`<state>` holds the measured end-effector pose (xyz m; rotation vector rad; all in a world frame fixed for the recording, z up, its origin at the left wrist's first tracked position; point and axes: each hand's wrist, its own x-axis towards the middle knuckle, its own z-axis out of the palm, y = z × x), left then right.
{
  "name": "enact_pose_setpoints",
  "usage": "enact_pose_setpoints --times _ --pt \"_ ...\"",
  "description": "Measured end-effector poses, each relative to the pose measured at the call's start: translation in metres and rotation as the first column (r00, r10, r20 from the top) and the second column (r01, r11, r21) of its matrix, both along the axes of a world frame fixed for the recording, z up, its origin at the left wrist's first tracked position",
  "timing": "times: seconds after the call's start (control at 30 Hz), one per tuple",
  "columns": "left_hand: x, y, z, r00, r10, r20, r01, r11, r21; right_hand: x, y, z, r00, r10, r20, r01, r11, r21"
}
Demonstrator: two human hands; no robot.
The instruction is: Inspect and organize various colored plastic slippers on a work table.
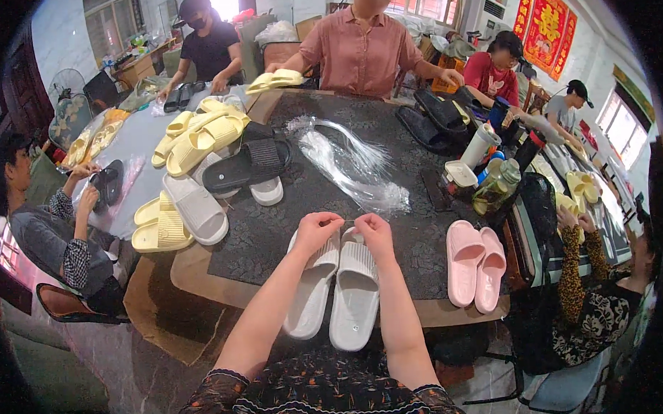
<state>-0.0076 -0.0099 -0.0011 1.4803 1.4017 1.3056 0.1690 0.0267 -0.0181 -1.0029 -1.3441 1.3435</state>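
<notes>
Your left hand [316,229] and your right hand [374,229] meet just above the toe ends of a pair of white slippers [336,291] lying side by side, soles down, at the near edge of the dark table mat [388,161]. Both hands have their fingers pressed together, pinching something small and thin stretched between them; it is too fine to tell what it is, maybe a tie or a tag. The slippers lie touching each other, heels hanging a little over the table edge toward you.

As a judgement, you are in the middle of joining or tagging this one pair: the two are matched and lined up, but the fastening looks not yet finished, and the pair is not yet bagged.

A good share of work seems left. A pink pair [475,264] waits just to your right, loose. To your left lie white and yellow slippers [190,135] in a heap with one black slipper [247,165] among them, unsorted as far as you can see. A loose sheaf of clear plastic bags [352,166] lies in the middle of the mat, well apart from your hands. Other people around the table handle slippers of their own
</notes>
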Motion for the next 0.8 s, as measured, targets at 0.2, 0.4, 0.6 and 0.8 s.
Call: enact_pose_setpoints --times 0.2,0.4,0.6,0.8 --pt "-0.001 -0.003 0.003 0.998 -0.055 -0.004 0.055 0.997 -0.053 -0.007 -0.004 0.002 0.984 0.162 -0.068 -0.159 0.987 0.038" --pt "0.002 0.001 -0.003 1.000 0.011 0.013 -0.011 0.999 -0.031 0.000 0.003 -0.001 0.997 -0.003 -0.075 0.003 1.000 -0.011" --pt "0.000 -0.006 0.008 0.997 -0.020 -0.081 0.015 0.998 -0.062 -0.006 -0.005 0.008 0.995 0.099 0.023 -0.099 0.995 -0.019" --pt "0.001 -0.003 0.001 1.000 0.001 -0.028 -0.001 1.000 -0.017 -0.001 0.000 0.001 0.999 -0.010 -0.030 0.011 1.000 0.015"
